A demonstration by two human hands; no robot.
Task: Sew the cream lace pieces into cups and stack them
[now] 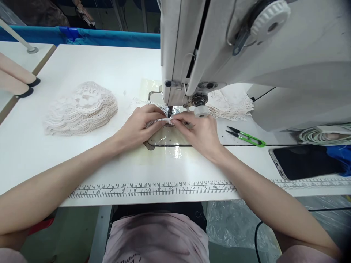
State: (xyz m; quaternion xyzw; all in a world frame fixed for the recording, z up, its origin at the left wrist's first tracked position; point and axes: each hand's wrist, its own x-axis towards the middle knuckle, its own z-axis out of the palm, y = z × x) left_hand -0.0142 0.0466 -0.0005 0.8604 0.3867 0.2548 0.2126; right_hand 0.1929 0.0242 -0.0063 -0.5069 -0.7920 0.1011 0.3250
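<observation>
My left hand [146,122] and my right hand [199,133] meet just in front of the sewing machine's presser foot [170,111]. Between them they pinch a narrow strip of white lace [164,119], each with thumb and forefinger. More of this lace [142,103] lies behind my left fingers, on the left of the needle area. Part of the lace is hidden under my fingers. The grey-white sewing machine [186,47] rises directly above both hands.
A stack of lace pieces [85,109] lies left, another lace pile [230,104] behind the machine head. Green-handled thread snips [246,137], a phone [304,162] and a coiled cable [326,135] are at right. A printed ruler [153,190] runs along the table's front edge.
</observation>
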